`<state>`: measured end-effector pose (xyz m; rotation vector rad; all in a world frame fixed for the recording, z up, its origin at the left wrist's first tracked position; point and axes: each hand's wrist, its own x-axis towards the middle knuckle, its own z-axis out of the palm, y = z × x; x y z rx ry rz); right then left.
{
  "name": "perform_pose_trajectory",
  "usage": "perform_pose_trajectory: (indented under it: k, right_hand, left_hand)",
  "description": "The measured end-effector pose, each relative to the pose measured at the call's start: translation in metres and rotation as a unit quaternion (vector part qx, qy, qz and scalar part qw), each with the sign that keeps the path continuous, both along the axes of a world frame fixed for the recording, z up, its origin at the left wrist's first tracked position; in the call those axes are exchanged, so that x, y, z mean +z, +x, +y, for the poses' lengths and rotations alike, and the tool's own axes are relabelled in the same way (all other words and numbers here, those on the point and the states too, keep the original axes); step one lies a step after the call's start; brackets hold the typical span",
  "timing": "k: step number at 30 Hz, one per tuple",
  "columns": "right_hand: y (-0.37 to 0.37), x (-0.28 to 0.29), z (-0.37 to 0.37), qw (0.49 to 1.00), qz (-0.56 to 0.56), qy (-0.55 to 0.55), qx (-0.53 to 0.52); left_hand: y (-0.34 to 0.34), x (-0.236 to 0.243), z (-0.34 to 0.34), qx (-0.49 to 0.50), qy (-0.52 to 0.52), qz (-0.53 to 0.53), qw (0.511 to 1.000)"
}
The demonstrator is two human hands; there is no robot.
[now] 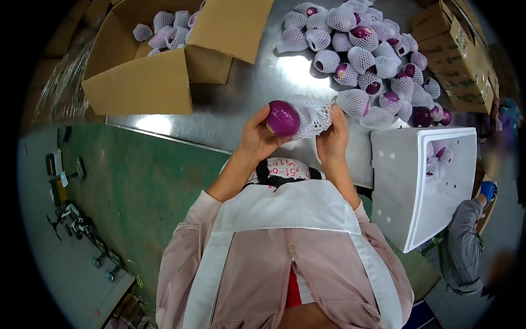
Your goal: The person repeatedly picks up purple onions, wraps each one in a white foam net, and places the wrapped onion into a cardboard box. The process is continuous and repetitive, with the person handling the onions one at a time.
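My left hand (257,137) grips a glossy purple round fruit (283,118) at its left side. My right hand (332,137) holds a white foam net sleeve (312,114), which sits against the fruit's right side. Both hands are over the front edge of the steel table (257,82). Behind them lies a heap of several similar fruits in white net sleeves (362,61), with a few dark purple ones showing at its right end.
An open cardboard box (131,88) with sleeved fruits is at back left. A white foam box (400,192) with sleeved fruits stands at right, beside a seated person in grey trousers (464,236). More cartons (455,71) are at back right. Green floor (137,175) lies below.
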<state>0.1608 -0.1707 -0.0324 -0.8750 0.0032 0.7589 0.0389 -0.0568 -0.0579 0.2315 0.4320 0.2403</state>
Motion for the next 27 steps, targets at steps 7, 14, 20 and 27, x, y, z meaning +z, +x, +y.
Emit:
perform_pose_trajectory:
  k: [7,14,20,27]
  right_hand:
    - [0.017,-0.01,-0.022,0.992,-0.055,0.11,-0.04]
    - [0.041,-0.001,-0.029,0.985,-0.17,-0.031,-0.024]
    - [0.016,0.005,-0.017,0.886,-0.38,-0.229,0.134]
    - [-0.005,0.013,0.001,0.702,-0.608,-0.309,0.206]
  left_hand:
    - [0.005,0.018,0.001,-0.034,-0.037,-0.049,0.998]
    - [-0.001,-0.014,0.01,-0.053,-0.125,-0.179,0.974]
    - [0.006,0.002,0.008,0.0,-0.106,-0.044,0.993]
    - [0.012,-0.004,-0.002,-0.01,0.061,0.158,0.985]
